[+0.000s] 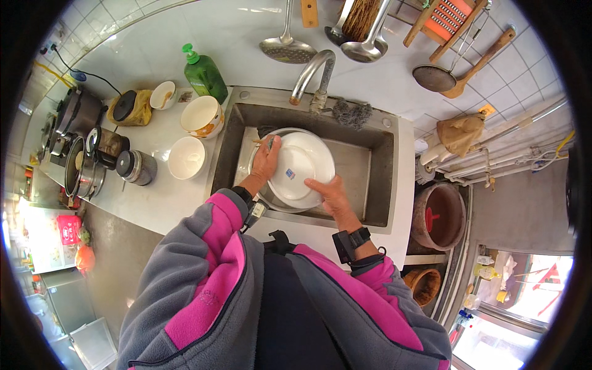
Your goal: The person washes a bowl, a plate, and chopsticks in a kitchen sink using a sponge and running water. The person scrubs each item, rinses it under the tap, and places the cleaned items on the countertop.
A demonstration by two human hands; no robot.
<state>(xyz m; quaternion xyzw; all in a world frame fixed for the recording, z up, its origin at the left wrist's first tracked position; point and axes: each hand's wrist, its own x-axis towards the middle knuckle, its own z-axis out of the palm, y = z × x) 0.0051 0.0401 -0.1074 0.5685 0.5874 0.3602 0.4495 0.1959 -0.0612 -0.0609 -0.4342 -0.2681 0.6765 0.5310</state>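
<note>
White plate is clamped over the sink by left hand at its left edge, right hand at lower right.

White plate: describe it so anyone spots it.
Find the metal sink below the curved faucet. Over it, between the left hand and right hand, is the white plate. It is broad and flat, unlike the deeper bowls on the counter, and bears a small blue mark.
</note>
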